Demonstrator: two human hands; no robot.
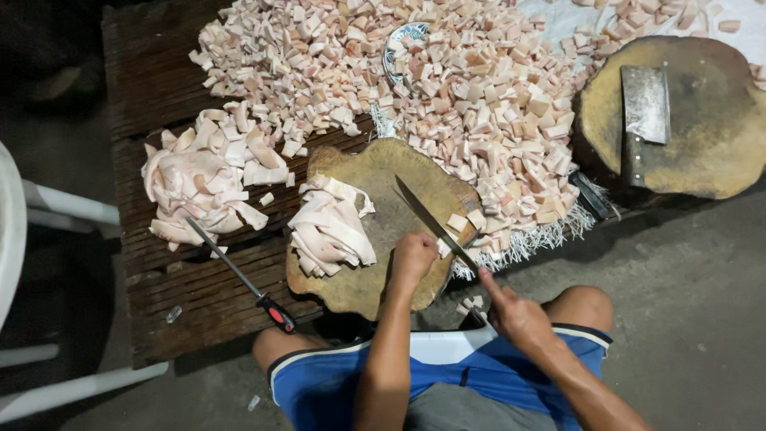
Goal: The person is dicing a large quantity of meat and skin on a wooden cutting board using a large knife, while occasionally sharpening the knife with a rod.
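Observation:
My right hand (517,313) grips the handle of a long knife (427,217), its blade lying across a round wooden chopping block (375,172). My left hand (413,257) rests closed on the block's near edge, beside a small piece of pale meat by the blade. A stack of pale fatty meat strips (329,225) lies on the block's left part. A few cut cubes (467,220) sit at the blade's far side.
A large heap of cut meat cubes (447,88) covers the far table. More uncut strips (209,177) lie on the dark wooden slats with a sharpening steel (239,275), red-and-black handled. A cleaver (643,116) rests on a second block (702,120). White chair legs (48,207) stand left.

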